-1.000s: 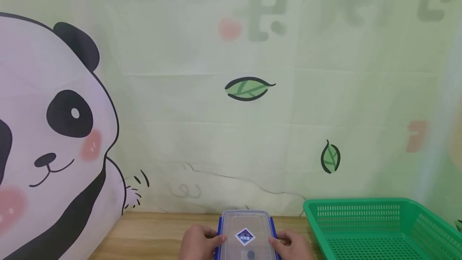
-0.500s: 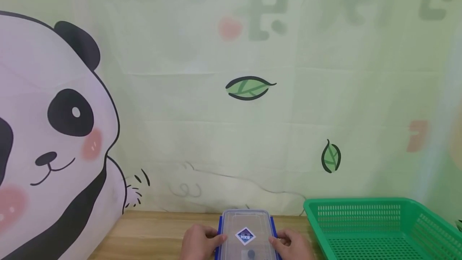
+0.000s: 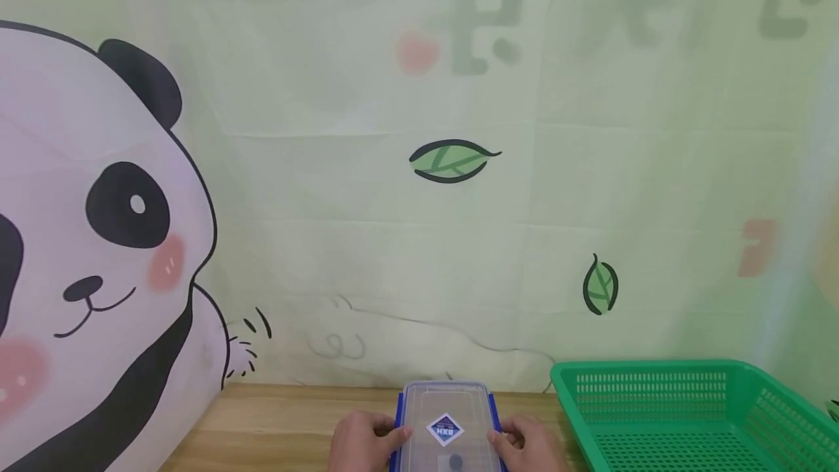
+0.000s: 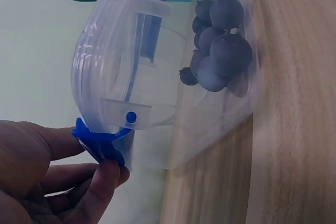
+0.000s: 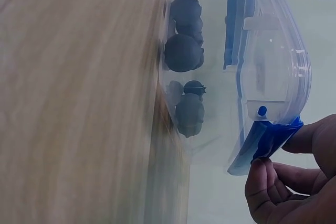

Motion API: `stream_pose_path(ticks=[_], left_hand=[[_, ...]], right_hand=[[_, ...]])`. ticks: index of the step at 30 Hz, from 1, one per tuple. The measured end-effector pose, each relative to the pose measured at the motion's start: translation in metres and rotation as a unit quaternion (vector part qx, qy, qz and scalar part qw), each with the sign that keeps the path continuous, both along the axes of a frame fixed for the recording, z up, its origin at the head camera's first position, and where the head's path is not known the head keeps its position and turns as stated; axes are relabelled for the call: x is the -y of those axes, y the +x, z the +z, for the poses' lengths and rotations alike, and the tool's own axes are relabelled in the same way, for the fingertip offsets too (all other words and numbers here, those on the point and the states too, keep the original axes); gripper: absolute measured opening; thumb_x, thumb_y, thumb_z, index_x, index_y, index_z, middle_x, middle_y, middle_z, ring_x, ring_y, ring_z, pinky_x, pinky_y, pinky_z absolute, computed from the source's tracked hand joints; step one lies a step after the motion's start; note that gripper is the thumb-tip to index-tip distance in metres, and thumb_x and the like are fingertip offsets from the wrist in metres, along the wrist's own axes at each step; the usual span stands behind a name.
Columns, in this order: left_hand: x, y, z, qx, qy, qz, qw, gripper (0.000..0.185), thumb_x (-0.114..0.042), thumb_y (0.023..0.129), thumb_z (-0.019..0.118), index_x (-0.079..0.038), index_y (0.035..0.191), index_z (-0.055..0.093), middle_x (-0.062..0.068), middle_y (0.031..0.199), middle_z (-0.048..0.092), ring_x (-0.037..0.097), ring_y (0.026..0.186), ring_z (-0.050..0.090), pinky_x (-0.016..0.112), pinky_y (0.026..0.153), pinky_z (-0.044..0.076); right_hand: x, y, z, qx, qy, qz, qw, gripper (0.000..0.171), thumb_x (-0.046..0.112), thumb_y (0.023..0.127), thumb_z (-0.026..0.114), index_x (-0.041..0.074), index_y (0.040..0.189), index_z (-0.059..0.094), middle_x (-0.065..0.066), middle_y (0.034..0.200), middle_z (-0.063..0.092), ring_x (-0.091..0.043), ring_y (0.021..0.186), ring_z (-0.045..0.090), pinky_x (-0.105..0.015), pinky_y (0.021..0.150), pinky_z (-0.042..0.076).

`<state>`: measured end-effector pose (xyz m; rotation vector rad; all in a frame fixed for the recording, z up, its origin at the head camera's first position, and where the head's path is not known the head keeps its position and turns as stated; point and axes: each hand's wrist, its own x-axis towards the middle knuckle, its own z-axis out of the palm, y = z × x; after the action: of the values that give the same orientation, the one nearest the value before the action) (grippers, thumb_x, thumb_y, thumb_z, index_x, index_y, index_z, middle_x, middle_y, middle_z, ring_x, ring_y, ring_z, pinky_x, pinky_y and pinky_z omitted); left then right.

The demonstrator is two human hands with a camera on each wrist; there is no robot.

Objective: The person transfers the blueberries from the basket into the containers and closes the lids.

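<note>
A clear plastic food container with a lid and blue side latches stands on the wooden table in the head view. Through its wall, the left wrist view shows several blueberries lying on the bottom. My left hand pinches the left blue latch, with the thumb at the lid's edge. On the opposite side, my right hand pinches the right blue latch in the same way. Both latches slant outward from the container's wall in the wrist views. The container's near end is cut off by the head view's lower edge.
A green perforated basket sits to the right of the container, partly out of frame. The wooden table ends against a pale green backdrop printed with a panda and leaves.
</note>
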<state>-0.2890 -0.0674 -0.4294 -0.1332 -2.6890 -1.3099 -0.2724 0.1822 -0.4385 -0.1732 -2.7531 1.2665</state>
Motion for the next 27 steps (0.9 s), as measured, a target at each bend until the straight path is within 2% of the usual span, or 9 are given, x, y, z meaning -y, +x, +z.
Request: stream_pose_path(ticks=[5,11,14,19,22,25,27], left_hand=[[-0.0031,0.0012,0.0016,0.001,-0.003,-0.003,1.0000,0.022,-0.019,0.093,0.085,0.001,0.099,0.081,0.005,0.085,0.076,0.016,0.076,0.068,0.039,0.070,0.061],[-0.0053,0.0023,0.0021,-0.043,-0.033,-0.007,0.9985,0.018,-0.017,0.091,0.086,0.000,0.095,0.082,0.003,0.081,0.075,0.015,0.074,0.066,0.039,0.068,0.059],[-0.0047,0.0025,0.0013,-0.049,-0.038,-0.004,0.9981,0.018,-0.018,0.090,0.087,-0.001,0.094,0.082,0.002,0.079,0.075,0.015,0.073,0.066,0.039,0.068,0.058],[-0.0021,0.0020,0.0004,-0.036,-0.027,-0.007,0.9990,0.020,-0.018,0.091,0.086,0.000,0.096,0.081,0.003,0.081,0.075,0.015,0.073,0.066,0.037,0.066,0.059],[0.0002,0.0004,0.0005,-0.010,-0.015,-0.005,0.9998,0.023,-0.020,0.093,0.085,0.001,0.100,0.081,0.004,0.083,0.074,0.016,0.072,0.067,0.036,0.065,0.061],[0.0015,-0.0013,0.0007,0.002,-0.022,-0.001,0.9997,0.027,-0.024,0.093,0.085,0.001,0.102,0.081,0.004,0.085,0.075,0.016,0.075,0.067,0.039,0.069,0.062],[0.0030,-0.0019,0.0005,-0.004,-0.040,-0.003,0.9992,0.032,-0.027,0.093,0.085,0.001,0.105,0.080,0.005,0.087,0.075,0.019,0.078,0.068,0.043,0.072,0.062]], right_hand=[[-0.0014,-0.0012,0.0002,0.015,-0.004,-0.002,1.000,0.029,0.021,0.103,0.073,-0.006,0.110,0.072,-0.005,0.089,0.062,-0.020,0.082,0.058,-0.036,0.075,0.056],[-0.0007,-0.0022,0.0004,0.019,-0.006,-0.004,1.000,0.029,0.023,0.103,0.073,-0.005,0.111,0.073,-0.006,0.091,0.061,-0.021,0.082,0.058,-0.036,0.076,0.056],[-0.0003,-0.0019,-0.0006,0.017,-0.005,-0.003,1.000,0.029,0.023,0.103,0.073,-0.005,0.109,0.073,-0.006,0.091,0.061,-0.021,0.082,0.058,-0.036,0.076,0.057],[0.0008,-0.0018,-0.0016,0.012,-0.009,-0.006,1.000,0.030,0.023,0.102,0.074,-0.006,0.110,0.073,-0.006,0.091,0.062,-0.021,0.083,0.059,-0.037,0.076,0.057],[0.0027,-0.0025,-0.0003,0.016,-0.019,-0.012,1.000,0.033,0.024,0.101,0.076,-0.007,0.113,0.073,-0.005,0.091,0.063,-0.020,0.083,0.059,-0.038,0.076,0.058],[0.0028,-0.0037,0.0032,0.019,-0.016,-0.012,1.000,0.036,0.022,0.100,0.076,-0.010,0.117,0.071,-0.006,0.090,0.065,-0.021,0.083,0.061,-0.039,0.076,0.058],[0.0036,-0.0038,0.0074,0.018,-0.003,-0.007,1.000,0.038,0.020,0.099,0.077,-0.011,0.120,0.069,-0.007,0.091,0.066,-0.021,0.083,0.062,-0.040,0.077,0.059]])
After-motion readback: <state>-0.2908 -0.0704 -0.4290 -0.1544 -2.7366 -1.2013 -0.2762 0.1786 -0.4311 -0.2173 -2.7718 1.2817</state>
